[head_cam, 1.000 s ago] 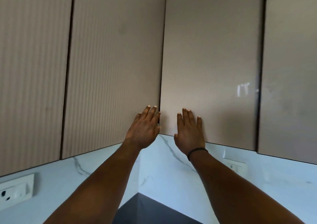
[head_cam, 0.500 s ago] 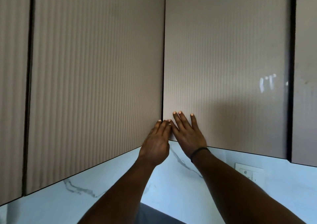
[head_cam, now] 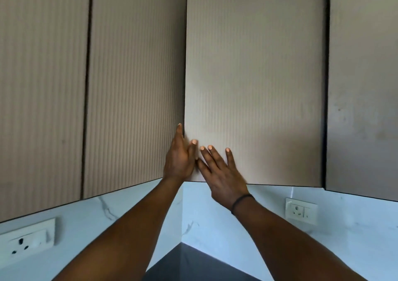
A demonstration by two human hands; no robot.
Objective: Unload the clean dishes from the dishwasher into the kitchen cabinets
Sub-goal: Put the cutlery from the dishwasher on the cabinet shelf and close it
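Observation:
Ribbed beige upper cabinets meet in a corner. My left hand (head_cam: 179, 160) reaches up into the seam between the left corner door (head_cam: 135, 82) and the right corner door (head_cam: 256, 82), fingertips at that door's left edge. My right hand (head_cam: 223, 174) lies flat, fingers spread, on the lower left part of the right corner door; a black band circles its wrist. The right door's lower left corner seems to stand slightly out from the seam. No dishes or dishwasher are in view, and neither hand holds any object.
More closed cabinet doors flank the corner at far left (head_cam: 41, 87) and far right (head_cam: 364, 82). A white marble backsplash (head_cam: 215, 212) runs below, with a wall socket at left (head_cam: 25, 242) and another at right (head_cam: 301, 210). A dark countertop corner (head_cam: 185, 263) shows at the bottom.
My left hand slid right from the left door's face into the corner seam and turned edge-on. My right hand stayed flat on the right door. The view shifted slightly.

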